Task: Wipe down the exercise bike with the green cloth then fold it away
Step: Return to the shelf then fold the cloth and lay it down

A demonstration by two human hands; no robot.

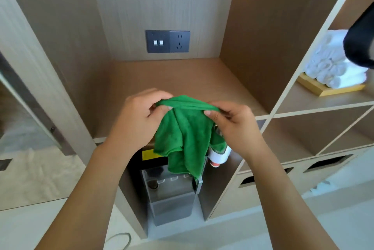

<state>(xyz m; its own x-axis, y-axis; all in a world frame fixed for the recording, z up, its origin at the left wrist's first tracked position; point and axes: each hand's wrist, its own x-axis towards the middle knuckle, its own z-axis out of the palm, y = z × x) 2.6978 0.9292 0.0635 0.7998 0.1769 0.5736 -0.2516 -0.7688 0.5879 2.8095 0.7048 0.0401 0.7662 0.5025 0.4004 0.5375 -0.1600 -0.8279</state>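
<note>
The green cloth [185,134] hangs crumpled in the air in front of a wooden shelf niche, in the head view. My left hand [137,120] pinches its top edge on the left. My right hand [236,126] pinches the same edge on the right, so the edge is stretched between both hands. The rest of the cloth dangles down over a grey appliance. The exercise bike is not in view.
The brown shelf surface [182,75] lies just behind the hands, with a dark switch and socket plate [167,41] on the back wall. A grey water dispenser [170,193] stands below. Rolled white towels [336,63] sit on a tray at right. A dark object [362,37] intrudes at the right edge.
</note>
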